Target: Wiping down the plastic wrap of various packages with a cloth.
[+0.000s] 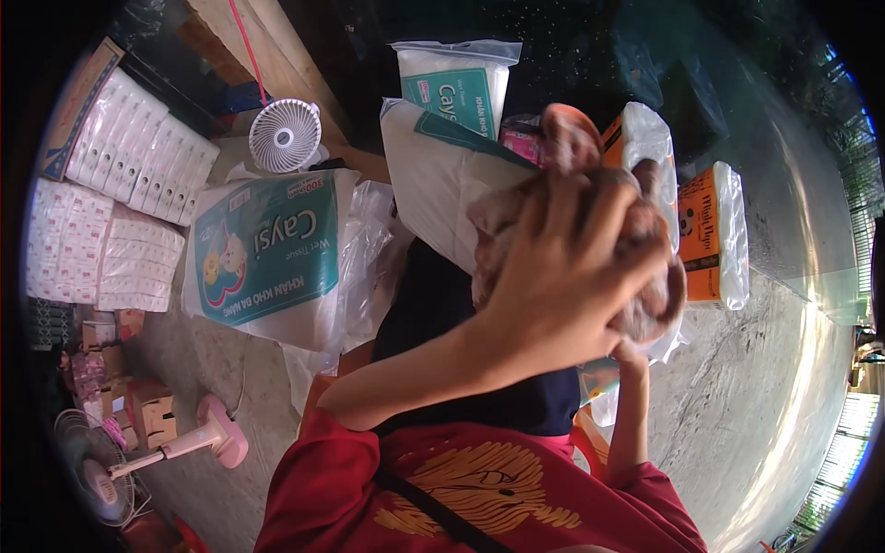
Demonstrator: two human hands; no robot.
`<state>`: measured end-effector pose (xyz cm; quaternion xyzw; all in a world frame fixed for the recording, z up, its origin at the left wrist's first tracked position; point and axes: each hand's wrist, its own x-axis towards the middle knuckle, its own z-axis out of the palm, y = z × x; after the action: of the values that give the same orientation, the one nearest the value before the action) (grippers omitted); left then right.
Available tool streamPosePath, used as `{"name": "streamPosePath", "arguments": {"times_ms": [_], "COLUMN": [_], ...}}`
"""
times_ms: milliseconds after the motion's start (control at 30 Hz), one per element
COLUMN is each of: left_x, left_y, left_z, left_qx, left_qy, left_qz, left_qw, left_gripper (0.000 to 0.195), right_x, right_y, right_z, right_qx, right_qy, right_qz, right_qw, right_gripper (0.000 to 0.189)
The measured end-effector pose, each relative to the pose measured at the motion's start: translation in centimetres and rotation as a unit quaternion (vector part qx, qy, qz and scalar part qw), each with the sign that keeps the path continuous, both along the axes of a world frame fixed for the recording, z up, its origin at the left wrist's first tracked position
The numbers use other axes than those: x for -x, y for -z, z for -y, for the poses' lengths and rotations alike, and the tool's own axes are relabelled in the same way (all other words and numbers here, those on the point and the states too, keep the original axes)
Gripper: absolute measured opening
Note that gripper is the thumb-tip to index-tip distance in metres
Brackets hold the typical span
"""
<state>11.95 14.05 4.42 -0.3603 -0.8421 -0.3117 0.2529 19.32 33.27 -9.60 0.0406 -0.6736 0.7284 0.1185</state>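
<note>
My left hand [560,276] reaches across my lap with its fingers spread and pressed into a fuzzy brown-pink item [646,304], apparently a soft plush toy. The item is blurred and has rounded orange-brown parts. Below it, my right hand [628,351] is mostly hidden behind the item and clear plastic; its grip cannot be made out. A large white and teal dry tissue pack [435,173] leans at my lap, partly behind the item. Another Caysi tissue pack [453,90] lies flat beyond it. A small pink packet [523,144] shows beside the plush item.
At left sits a big Caysi tissue bag [266,256] near a small white fan [285,135]. Orange tissue packs [712,235] stand at right. Wrapped tissue stacks [131,145], cardboard boxes [153,415] and a pink standing fan [214,435] line the left side of the concrete floor [712,394].
</note>
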Motion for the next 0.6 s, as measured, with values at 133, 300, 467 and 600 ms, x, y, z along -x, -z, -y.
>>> {"name": "streamPosePath", "arguments": {"times_ms": [133, 300, 467, 600], "left_x": [0.4, 5.4, 10.8, 6.7], "left_y": [1.1, 2.6, 2.2, 2.1], "left_z": [-0.2, 4.2, 8.4, 3.9], "left_qx": [-0.034, -0.043, -0.205, -0.162], "left_qy": [0.011, -0.077, -0.206, -0.035], "left_qz": [-0.043, -0.054, -0.021, 0.074], "left_qw": [0.998, 0.995, 0.957, 0.983], "left_gripper": [0.055, 0.057, 0.036, 0.035], "right_x": [1.1, 1.1, 0.3, 0.4], "right_y": [-0.3, -1.2, -1.0, -0.4], "right_z": [-0.1, -0.5, -0.4, -0.8], "right_qx": [-0.078, -0.119, -0.035, -0.031], "right_qy": [0.078, -0.006, -0.019, -0.028], "right_qz": [-0.061, 0.207, 0.220, 0.218], "right_qw": [0.992, 0.971, 0.975, 0.975], "right_gripper": [0.093, 0.083, 0.072, 0.062]}}
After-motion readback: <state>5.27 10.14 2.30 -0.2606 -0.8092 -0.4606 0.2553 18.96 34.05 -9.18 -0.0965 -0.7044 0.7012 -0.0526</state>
